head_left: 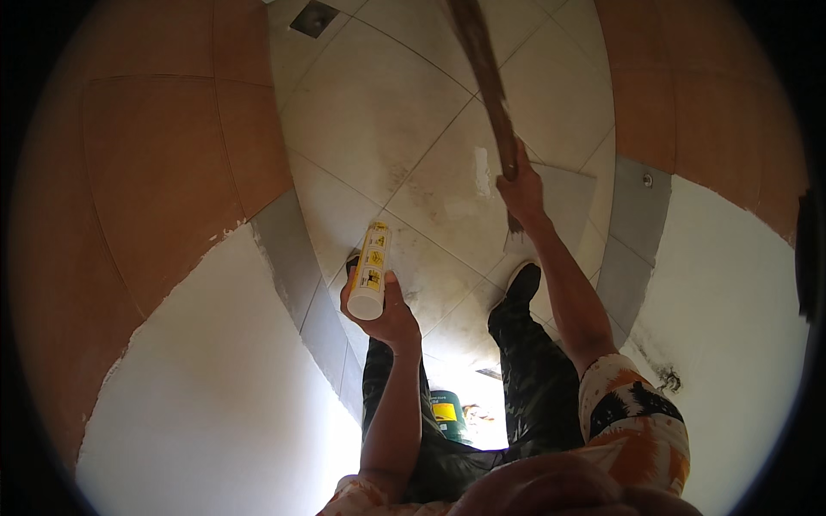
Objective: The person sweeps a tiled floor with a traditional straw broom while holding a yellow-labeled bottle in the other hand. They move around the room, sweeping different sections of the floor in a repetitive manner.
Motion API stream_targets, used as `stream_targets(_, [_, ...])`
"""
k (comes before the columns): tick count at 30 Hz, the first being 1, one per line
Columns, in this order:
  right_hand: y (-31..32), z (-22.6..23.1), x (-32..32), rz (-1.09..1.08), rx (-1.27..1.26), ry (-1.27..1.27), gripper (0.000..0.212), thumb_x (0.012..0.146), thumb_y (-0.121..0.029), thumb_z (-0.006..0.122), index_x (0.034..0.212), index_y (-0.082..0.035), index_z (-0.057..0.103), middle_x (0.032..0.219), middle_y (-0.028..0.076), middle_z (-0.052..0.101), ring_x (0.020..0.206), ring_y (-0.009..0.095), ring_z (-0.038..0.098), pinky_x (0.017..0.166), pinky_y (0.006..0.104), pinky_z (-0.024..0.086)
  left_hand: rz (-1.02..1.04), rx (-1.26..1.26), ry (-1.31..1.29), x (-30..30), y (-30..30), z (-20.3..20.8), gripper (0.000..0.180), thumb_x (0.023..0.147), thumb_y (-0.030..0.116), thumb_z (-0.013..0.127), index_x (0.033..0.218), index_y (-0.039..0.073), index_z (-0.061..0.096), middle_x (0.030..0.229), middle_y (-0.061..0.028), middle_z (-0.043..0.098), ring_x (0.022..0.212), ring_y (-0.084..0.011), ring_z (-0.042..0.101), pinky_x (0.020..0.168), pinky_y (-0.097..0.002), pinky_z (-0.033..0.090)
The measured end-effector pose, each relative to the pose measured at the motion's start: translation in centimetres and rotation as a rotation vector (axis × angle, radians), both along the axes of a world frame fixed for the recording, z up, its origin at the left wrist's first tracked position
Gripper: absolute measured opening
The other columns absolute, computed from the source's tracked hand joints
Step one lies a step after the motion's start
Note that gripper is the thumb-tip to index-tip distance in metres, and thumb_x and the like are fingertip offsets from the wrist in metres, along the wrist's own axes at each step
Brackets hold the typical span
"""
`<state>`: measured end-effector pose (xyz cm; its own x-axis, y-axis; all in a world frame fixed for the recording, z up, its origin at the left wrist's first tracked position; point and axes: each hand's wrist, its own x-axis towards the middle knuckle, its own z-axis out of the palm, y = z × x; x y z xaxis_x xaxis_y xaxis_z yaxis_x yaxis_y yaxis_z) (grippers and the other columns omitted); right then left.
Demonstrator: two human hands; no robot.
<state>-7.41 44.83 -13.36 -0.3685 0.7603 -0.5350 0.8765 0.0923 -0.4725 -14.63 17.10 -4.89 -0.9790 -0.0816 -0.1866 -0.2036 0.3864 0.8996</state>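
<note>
My left hand [396,320] is closed round the lower part of a white cartridge [371,273] with a yellow printed label, like a sealant tube. Its flat round base faces me and the other end points away over the floor. Farther forward on the right, my right hand [523,196] grips a long brown wooden stick [482,69] near its lower end. The stick slants up and away to the top of the view, where it is somewhat blurred. A short rough end pokes out below my fist.
Large beige tiles cover the stained floor [422,95], with a square drain [313,18] at the far left. Orange-brown tiled walls [163,146] close in on both sides, with a pipe fitting [648,180] on the right. A green bucket [448,413] stands behind my legs.
</note>
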Motion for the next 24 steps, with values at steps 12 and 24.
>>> stream_targets(12, [-3.3, -1.9, 13.4, -0.421, -0.175, 0.256, 0.074, 0.093, -0.021, 0.073, 0.159, -0.011, 0.041, 0.09, 0.009, 0.069, 0.075, 0.014, 0.066, 0.07, 0.035, 0.056, 0.053, 0.056, -0.135, 0.1, -0.6, 1.1, 0.062, 0.09, 0.002, 0.081, 0.14, 0.004, 0.045, 0.139, -0.015, 0.051, 0.129, -0.0266, 0.054, 0.11, -0.0398, 0.052])
stream_targets(24, [1.8, -8.0, -5.8, 0.238, 0.084, -0.255, 0.085, 0.095, -0.022, 0.061, 0.168, -0.016, 0.017, 0.106, 0.027, 0.073, 0.093, 0.041, 0.075, 0.082, 0.0509, 0.059, -0.016, 0.022, -0.084, 0.7, -1.2, 2.2, 0.061, 0.09, 0.002, 0.08, 0.139, 0.004, 0.044, 0.144, -0.0148, 0.049, 0.133, -0.0275, 0.054, 0.113, -0.0407, 0.052])
